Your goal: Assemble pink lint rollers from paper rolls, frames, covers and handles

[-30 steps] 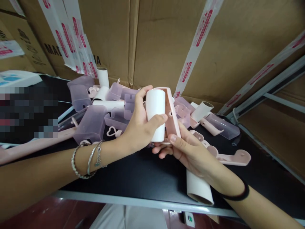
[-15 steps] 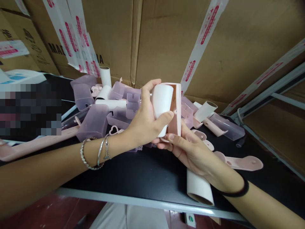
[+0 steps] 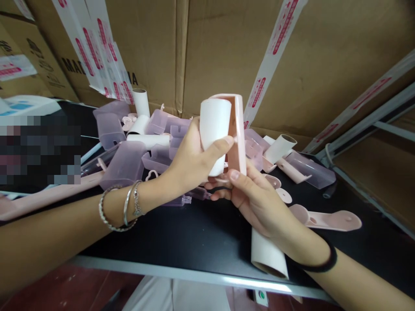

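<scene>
Head cam: left hand clamps smooth white roll; right hand pinches glossy pink frame, prob. plastic.

White roll and pink holder now higher, more upright.

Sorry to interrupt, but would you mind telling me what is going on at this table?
A person holds a white paper roll in the left hand against a pink plastic holder gripped by the right hand, above a black table. Behind lie translucent purple covers, more white rolls and pink handles, before cardboard boxes.
</scene>
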### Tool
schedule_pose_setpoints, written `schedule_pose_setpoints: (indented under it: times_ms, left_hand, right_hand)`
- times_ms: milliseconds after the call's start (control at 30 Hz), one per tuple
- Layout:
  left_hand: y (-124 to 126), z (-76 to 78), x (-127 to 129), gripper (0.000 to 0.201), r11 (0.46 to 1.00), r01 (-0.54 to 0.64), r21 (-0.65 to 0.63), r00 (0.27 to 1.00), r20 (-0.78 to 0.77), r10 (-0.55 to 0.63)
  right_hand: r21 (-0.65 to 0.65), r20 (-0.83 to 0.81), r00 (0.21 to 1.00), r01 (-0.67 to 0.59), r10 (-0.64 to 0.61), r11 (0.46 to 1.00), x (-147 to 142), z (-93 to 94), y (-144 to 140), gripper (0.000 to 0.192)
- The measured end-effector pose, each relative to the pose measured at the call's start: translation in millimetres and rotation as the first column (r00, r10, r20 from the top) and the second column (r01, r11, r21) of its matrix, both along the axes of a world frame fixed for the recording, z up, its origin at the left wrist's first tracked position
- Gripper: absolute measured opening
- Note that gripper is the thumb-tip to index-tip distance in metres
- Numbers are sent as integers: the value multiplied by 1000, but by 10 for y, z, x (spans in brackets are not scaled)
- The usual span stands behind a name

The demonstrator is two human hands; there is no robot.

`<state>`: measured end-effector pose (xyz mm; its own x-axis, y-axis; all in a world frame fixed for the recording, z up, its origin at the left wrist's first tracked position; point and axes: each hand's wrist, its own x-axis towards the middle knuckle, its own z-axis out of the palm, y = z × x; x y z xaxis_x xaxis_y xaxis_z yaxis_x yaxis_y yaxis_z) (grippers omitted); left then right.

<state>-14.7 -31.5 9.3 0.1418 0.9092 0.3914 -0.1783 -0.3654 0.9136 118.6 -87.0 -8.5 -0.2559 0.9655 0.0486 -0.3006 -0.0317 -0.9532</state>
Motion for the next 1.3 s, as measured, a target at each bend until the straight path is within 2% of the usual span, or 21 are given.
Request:
schedule_pose_setpoints:
  times_ms: [100, 167, 300, 500, 733, 867, 1000, 1100, 1167, 1233, 1300]
  left_hand:
    - [-40, 6, 57, 34, 982, 89, -165, 992, 99, -73]
    - [-72, 6, 89, 33, 962, 132, -240, 984, 150, -97]
    - [-101, 18, 115, 31, 949, 143, -282, 981, 164, -100]
    - [-66, 47, 118, 31, 945, 102, -312, 990, 127, -65]
    - [-86, -44, 90, 34, 956, 117, -269, 974, 221, -57]
    - [-165, -110, 75, 40, 949, 154, -274, 965, 247, -85]
    - [-221, -106, 72, 47, 937, 192, -292, 959, 258, -116]
    - [-223, -78, 59, 45, 929, 206, -308, 950, 292, -114]
    - [-212, -73, 39, 41, 921, 204, -333, 946, 308, -98]
    - [-202, -91, 14, 40, 913, 204, -353, 949, 301, -95]
    - [-203, -131, -11, 43, 909, 226, -350, 953, 271, -133]
  right_hand:
    - [-57, -56, 998, -29, 26, 998, -24, -4, -1, 36]
    - [-66, -86, 995, -58, 52, 996, -31, -7, 2, 31]
    - [-72, -111, 992, -73, 65, 995, -34, -8, 13, 14]
    - [-14, -97, 994, -51, 50, 999, -53, -22, 28, 21]
    - [51, 194, 976, -108, 96, 993, 21, -22, -30, 32]
    - [65, 345, 932, -143, 112, 988, 84, -40, -86, 48]
    - [92, 468, 879, -147, 87, 985, 102, -40, -122, 55]
    - [149, 600, 800, -124, 10, 981, 132, 5, -132, 56]
    - [250, 678, 724, -63, -127, 966, 211, 68, -119, 54]
    - [386, 678, 668, 32, -307, 922, 366, 157, -86, 49]
    - [532, 641, 579, 136, -503, 836, 596, 257, -30, 42]
